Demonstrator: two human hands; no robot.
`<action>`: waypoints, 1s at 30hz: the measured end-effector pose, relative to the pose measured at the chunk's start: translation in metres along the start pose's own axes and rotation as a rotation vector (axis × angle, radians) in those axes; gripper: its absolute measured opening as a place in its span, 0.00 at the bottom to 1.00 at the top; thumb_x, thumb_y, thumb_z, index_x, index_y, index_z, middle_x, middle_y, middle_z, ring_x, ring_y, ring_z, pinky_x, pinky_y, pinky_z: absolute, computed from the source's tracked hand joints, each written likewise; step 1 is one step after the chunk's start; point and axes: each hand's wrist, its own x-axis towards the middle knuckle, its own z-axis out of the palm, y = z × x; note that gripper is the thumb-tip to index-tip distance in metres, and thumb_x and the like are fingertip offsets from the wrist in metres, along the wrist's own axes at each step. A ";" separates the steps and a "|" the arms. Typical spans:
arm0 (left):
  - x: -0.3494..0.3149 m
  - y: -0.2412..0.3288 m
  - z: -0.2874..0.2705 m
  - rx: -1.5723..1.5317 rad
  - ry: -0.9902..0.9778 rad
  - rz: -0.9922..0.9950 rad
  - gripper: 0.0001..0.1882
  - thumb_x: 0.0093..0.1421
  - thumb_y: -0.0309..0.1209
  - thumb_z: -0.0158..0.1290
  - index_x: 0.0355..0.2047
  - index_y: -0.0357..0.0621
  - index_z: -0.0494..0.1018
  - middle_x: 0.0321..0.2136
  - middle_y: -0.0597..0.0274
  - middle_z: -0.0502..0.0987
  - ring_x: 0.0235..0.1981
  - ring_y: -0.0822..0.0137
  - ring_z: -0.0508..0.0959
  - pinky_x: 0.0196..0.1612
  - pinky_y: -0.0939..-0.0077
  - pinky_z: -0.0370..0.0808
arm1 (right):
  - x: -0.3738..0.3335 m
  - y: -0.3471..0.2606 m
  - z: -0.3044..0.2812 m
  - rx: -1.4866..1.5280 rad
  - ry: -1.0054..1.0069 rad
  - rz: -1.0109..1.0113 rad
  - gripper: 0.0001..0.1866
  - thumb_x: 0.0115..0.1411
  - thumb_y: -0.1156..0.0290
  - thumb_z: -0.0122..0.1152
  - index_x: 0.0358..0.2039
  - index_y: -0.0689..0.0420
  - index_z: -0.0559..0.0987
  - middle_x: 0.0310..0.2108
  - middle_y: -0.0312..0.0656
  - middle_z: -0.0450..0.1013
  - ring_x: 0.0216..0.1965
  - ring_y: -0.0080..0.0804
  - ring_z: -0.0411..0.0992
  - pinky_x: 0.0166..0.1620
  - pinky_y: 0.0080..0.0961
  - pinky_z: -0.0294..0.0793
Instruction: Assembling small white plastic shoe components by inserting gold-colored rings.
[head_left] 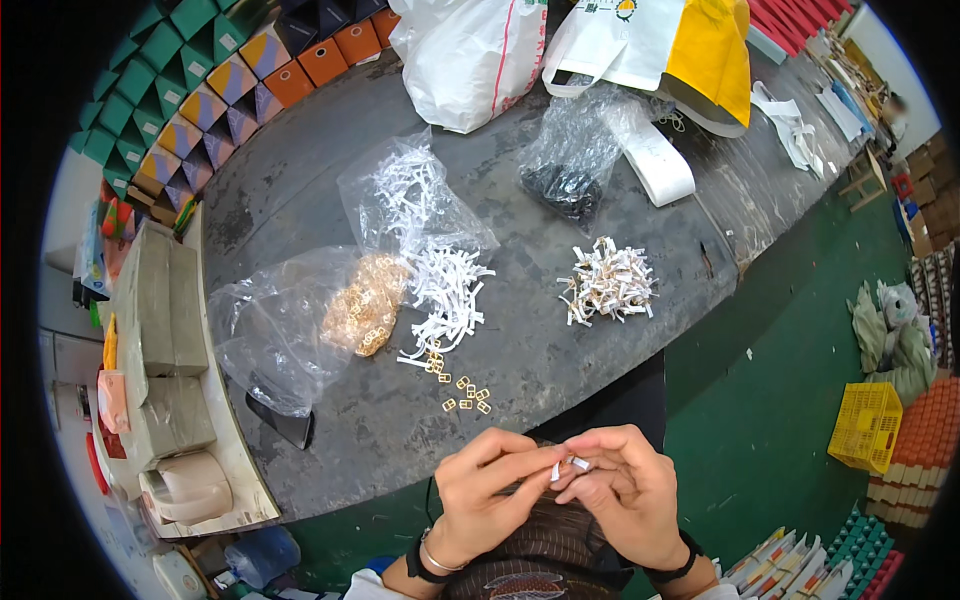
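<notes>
Both hands met at the table's near edge: the left hand (487, 490) and right hand (628, 492) pinched a small white strip (568, 465) between closed fingertips. Just beyond lay loose gold buckles (463, 390), a white strip pile (448, 290) and a finished heap (607, 281); bare tabletop (560, 360) lay between.

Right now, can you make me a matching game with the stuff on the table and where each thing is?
Things:
1. gold buckles bag
2. folded strip pile
3. black bits bag
4. white strip

Places:
A. between both hands' fingers
B. far, beside a white roll
C. left, lying on its side
D. right, loose on the table

Pairs: 1-C, 2-D, 3-B, 4-A
</notes>
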 end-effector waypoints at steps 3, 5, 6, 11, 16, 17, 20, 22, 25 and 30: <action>-0.003 0.004 0.002 0.190 0.057 0.096 0.13 0.45 0.20 0.63 0.33 0.41 0.81 0.26 0.62 0.77 0.21 0.70 0.78 0.23 0.81 0.74 | 0.002 0.002 0.003 -0.209 -0.011 -0.086 0.17 0.56 0.78 0.65 0.44 0.68 0.72 0.37 0.46 0.76 0.36 0.27 0.78 0.38 0.21 0.81; -0.003 0.008 0.000 0.277 0.038 0.138 0.12 0.45 0.20 0.64 0.33 0.40 0.81 0.27 0.61 0.77 0.22 0.70 0.78 0.23 0.80 0.74 | 0.002 0.002 0.004 -0.298 0.029 -0.101 0.18 0.52 0.78 0.68 0.42 0.67 0.74 0.36 0.46 0.77 0.35 0.26 0.79 0.38 0.19 0.80; -0.004 0.009 0.000 0.277 0.038 0.138 0.12 0.45 0.20 0.64 0.33 0.40 0.81 0.27 0.61 0.77 0.22 0.70 0.78 0.23 0.80 0.74 | 0.003 0.001 0.005 -0.297 0.030 -0.100 0.18 0.52 0.78 0.68 0.42 0.67 0.74 0.36 0.46 0.77 0.35 0.26 0.79 0.38 0.19 0.80; -0.003 0.014 0.002 0.236 0.103 0.062 0.12 0.42 0.19 0.65 0.30 0.40 0.81 0.25 0.58 0.78 0.23 0.68 0.78 0.25 0.80 0.73 | 0.002 0.001 0.003 -0.262 0.043 -0.062 0.10 0.53 0.83 0.63 0.37 0.68 0.76 0.35 0.46 0.78 0.34 0.25 0.79 0.38 0.19 0.80; -0.006 0.009 0.001 0.073 0.085 -0.049 0.11 0.45 0.17 0.64 0.32 0.37 0.81 0.28 0.56 0.79 0.26 0.69 0.80 0.29 0.79 0.76 | 0.002 0.006 0.001 -0.121 0.056 -0.050 0.09 0.54 0.84 0.62 0.36 0.69 0.77 0.36 0.47 0.78 0.35 0.26 0.78 0.38 0.18 0.80; -0.008 0.007 0.000 0.006 0.062 -0.087 0.11 0.47 0.16 0.63 0.34 0.36 0.80 0.31 0.54 0.80 0.29 0.68 0.81 0.32 0.80 0.78 | 0.003 0.006 0.000 -0.090 0.052 -0.035 0.08 0.54 0.84 0.62 0.36 0.69 0.78 0.36 0.47 0.78 0.35 0.26 0.78 0.38 0.18 0.80; -0.008 0.010 0.002 -0.211 0.071 -0.268 0.11 0.49 0.14 0.61 0.34 0.33 0.80 0.33 0.52 0.80 0.33 0.67 0.81 0.37 0.79 0.80 | 0.006 0.002 -0.002 -0.124 0.033 -0.032 0.05 0.54 0.85 0.62 0.32 0.69 0.80 0.35 0.47 0.78 0.34 0.26 0.78 0.37 0.18 0.80; -0.009 0.011 0.001 -0.303 0.058 -0.326 0.11 0.51 0.14 0.60 0.36 0.32 0.79 0.34 0.51 0.80 0.35 0.67 0.81 0.40 0.79 0.80 | 0.008 -0.001 -0.005 -0.162 0.019 -0.043 0.05 0.53 0.85 0.62 0.31 0.68 0.80 0.35 0.47 0.78 0.33 0.26 0.78 0.37 0.18 0.80; -0.008 0.016 0.000 -0.450 0.038 -0.431 0.10 0.52 0.13 0.58 0.37 0.28 0.77 0.36 0.48 0.79 0.37 0.65 0.81 0.42 0.76 0.80 | 0.009 -0.001 -0.010 -0.248 0.003 -0.085 0.05 0.52 0.86 0.63 0.31 0.66 0.81 0.34 0.47 0.78 0.32 0.27 0.78 0.36 0.18 0.79; -0.007 0.014 -0.004 -0.612 -0.029 -0.492 0.12 0.54 0.13 0.57 0.41 0.26 0.75 0.37 0.47 0.79 0.40 0.65 0.81 0.46 0.76 0.79 | 0.010 -0.006 -0.010 -0.373 0.001 -0.139 0.06 0.51 0.86 0.63 0.30 0.64 0.82 0.32 0.46 0.78 0.31 0.29 0.79 0.35 0.19 0.79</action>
